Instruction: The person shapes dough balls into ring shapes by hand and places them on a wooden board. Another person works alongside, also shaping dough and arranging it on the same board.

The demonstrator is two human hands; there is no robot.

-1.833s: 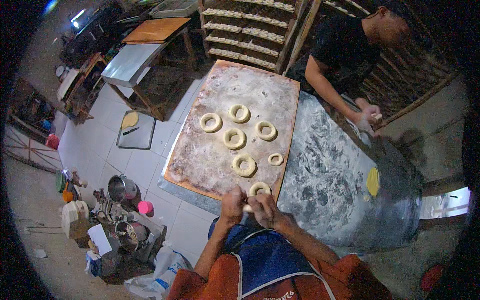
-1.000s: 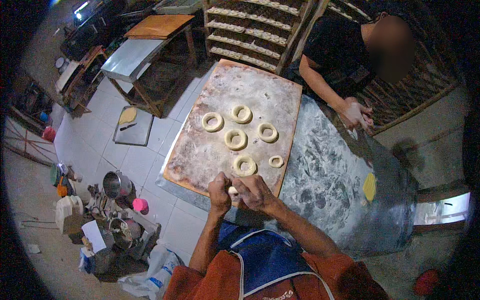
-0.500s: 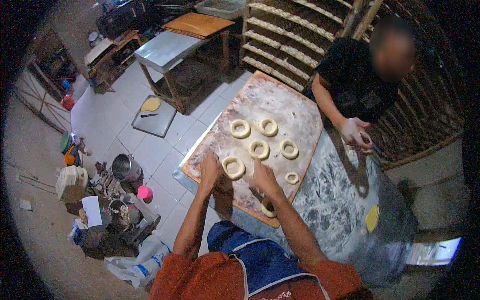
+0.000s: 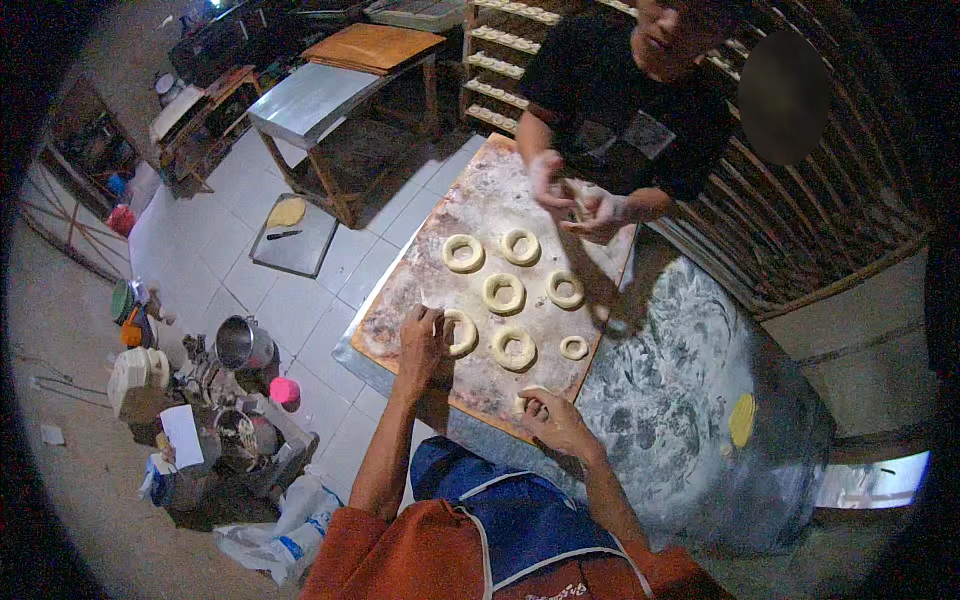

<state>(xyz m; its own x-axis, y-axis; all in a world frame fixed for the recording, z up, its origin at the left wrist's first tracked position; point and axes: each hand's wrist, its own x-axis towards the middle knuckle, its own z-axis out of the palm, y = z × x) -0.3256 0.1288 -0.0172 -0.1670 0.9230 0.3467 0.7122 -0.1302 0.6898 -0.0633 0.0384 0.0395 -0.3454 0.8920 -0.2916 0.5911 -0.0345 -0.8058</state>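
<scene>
Several pale dough rings lie on a floured board. My left hand has its fingers curled together at the left side of a dough ring, covering part of it; whether they pinch anything is hidden. At the board's near edge, my right hand closes its fingers on another dough ring, mostly hidden beneath them. Between the hands and slightly farther off rests a full ring, with a smaller one to its right. Farther rings include one in the middle.
Across the board a co-worker's hands meet over its far right part. A floury grey table extends to the right, with a flat yellow dough piece. Racks stand behind. Pots and a pink cup are at left.
My right hand has moved nearer to me, onto the near-edge ring, leaving a full ring visible where it was. The co-worker has shifted left, hands now over the board. The view has shifted slightly.
</scene>
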